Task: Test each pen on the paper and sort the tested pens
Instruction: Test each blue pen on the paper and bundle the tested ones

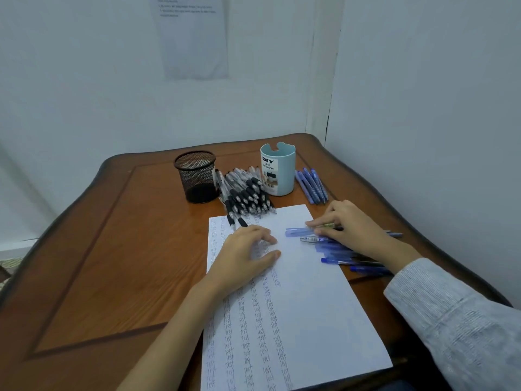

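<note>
Mid-frame, your left hand [248, 251] rests relaxed on the paper [304, 283]. Your right hand [351, 225] beside it pinches a pen [328, 226] among blue pens [335, 247].

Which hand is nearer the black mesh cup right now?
Left. The left hand rests on the paper in front of the mesh cup; the right hand pinches a pen farther to the right.

Two holders stand on the desk [112, 249]: one black mesh holder [195, 179] and one light-blue holder [278, 170]. There is one written sheet [304, 306] and one wall notice [194, 43]. The black pens [248, 194] are too many to count. About four blue pens [311, 186] lie in a row, with several loose pens [346, 255] apart from them. The right hand [352, 224] pinches one pen [327, 225].
</note>
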Motion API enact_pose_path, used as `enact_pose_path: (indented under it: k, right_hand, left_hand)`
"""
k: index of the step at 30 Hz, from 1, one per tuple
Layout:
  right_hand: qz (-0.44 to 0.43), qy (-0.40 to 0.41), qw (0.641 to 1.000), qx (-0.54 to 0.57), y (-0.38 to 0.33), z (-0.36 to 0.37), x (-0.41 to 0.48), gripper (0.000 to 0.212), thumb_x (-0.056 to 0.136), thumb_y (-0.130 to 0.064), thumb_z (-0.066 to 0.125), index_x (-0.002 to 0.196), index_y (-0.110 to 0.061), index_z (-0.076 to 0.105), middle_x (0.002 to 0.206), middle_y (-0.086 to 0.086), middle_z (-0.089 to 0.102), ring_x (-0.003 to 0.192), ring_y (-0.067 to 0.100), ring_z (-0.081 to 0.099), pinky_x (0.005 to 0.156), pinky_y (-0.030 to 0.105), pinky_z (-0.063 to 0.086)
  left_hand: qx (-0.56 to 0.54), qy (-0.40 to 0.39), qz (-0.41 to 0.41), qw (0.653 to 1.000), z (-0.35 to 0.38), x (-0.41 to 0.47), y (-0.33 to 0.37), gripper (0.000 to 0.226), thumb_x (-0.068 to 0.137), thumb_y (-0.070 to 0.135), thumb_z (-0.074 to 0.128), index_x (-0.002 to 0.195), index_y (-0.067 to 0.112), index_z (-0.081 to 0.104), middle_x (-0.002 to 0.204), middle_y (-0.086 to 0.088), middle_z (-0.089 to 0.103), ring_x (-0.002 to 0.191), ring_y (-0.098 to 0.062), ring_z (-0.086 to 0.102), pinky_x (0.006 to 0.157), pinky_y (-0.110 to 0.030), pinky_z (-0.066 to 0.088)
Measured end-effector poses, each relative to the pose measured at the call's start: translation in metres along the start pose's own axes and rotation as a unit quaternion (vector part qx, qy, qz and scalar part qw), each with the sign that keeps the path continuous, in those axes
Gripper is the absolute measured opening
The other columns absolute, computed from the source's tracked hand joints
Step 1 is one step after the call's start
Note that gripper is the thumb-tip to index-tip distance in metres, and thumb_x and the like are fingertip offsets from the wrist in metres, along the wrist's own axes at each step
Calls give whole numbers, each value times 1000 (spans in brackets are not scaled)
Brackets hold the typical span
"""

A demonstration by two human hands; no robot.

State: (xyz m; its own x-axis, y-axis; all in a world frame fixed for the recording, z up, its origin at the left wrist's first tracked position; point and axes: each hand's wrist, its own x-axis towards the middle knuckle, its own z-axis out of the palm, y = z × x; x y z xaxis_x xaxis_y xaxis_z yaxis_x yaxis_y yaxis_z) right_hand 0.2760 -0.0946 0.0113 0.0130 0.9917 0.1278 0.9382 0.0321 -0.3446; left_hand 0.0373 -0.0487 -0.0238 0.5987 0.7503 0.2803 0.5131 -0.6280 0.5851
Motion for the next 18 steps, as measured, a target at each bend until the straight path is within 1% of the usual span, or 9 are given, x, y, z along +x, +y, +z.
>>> enact_pose_path:
  k: [2,4,6,8,10,12,16,18]
  right_hand:
    - [-3,0,1000,-8,-1,2,2,33,90,-31,61,122,-31,64,106,-4,57,97,12,45,83,28,45]
    - [-14,0,999,-35,-2,4,4,33,92,-33,58,125,-32,62,110,-4,58,97,9,42,81,24,39]
    - [-30,-3,997,-71,-3,4,5,35,94,-35,54,128,-31,59,115,-3,59,95,7,38,79,22,34]
    - [-41,-3,995,-87,-4,4,6,36,95,-35,51,131,-29,58,118,-2,59,95,5,38,79,21,32]
    - [-50,-2,995,-84,-5,5,7,37,96,-34,52,131,-26,58,118,0,60,94,5,40,78,18,33]
    - [-55,0,996,-69,-6,5,7,36,95,-31,54,130,-24,59,116,1,61,93,6,44,77,16,34]
    - [-64,-3,997,-40,-7,6,8,35,92,-32,57,126,-23,62,115,1,62,97,11,52,77,18,40]
    - [-73,-9,996,-43,-8,6,8,35,92,-33,57,126,-25,62,116,2,63,100,15,54,81,24,46]
  left_hand:
    - [-14,-5,2,1000,-2,0,-2,23,87,36,67,107,25,67,123,13,57,116,-2,46,104,-28,34]
    - [-18,-8,5,1000,-3,0,-4,22,87,36,67,107,25,67,123,14,57,116,0,45,104,-27,34]
    - [-9,-3,5,1000,-4,0,-5,21,88,36,65,107,25,67,123,13,57,117,-1,44,104,-25,33]
    - [4,12,10,1000,-6,-2,-5,18,90,32,64,105,24,68,122,11,59,117,-2,45,103,-24,34]
    - [6,32,18,999,-9,-3,-4,13,90,25,63,101,21,69,117,8,62,113,-4,49,100,-24,37]
    - [-1,37,23,999,-11,-5,-4,12,90,22,63,99,19,70,114,8,63,112,-4,51,99,-25,39]
    - [14,2,25,1000,-10,-8,-7,18,91,30,62,106,22,67,121,11,60,116,-3,48,100,-23,37]
    - [5,-8,22,1000,-12,-8,-8,20,90,32,63,108,24,66,122,13,59,117,-1,47,101,-22,36]
